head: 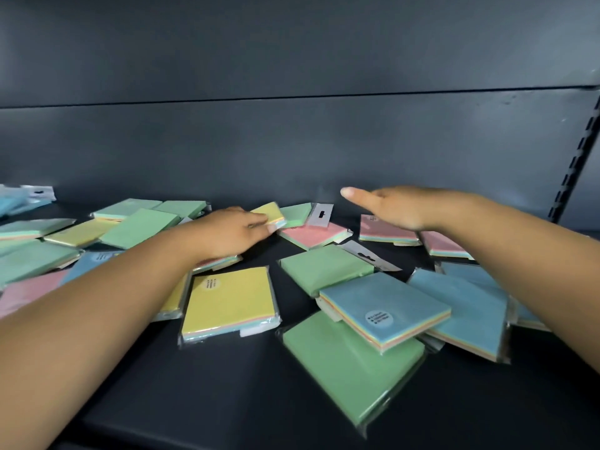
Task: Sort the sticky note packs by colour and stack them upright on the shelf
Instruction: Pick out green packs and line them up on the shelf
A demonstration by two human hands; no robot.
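We are looking at a shop, at a retail display unit. The dark metal shelf (227, 401) is backed by a dark panel wall (292, 141), and at the right edge runs a slotted upright (576, 164), the kind that carries adjustable shelving. Scattered flat across the shelf lie many sticky note packs (229, 302), each sealed in clear plastic wrap with a round label, several with white hang tabs (321, 215) punched for display hooks: stock for sale.

back panel (292, 141): dark grey, seamed | slotted upright (581, 151): right edge (notched strip)
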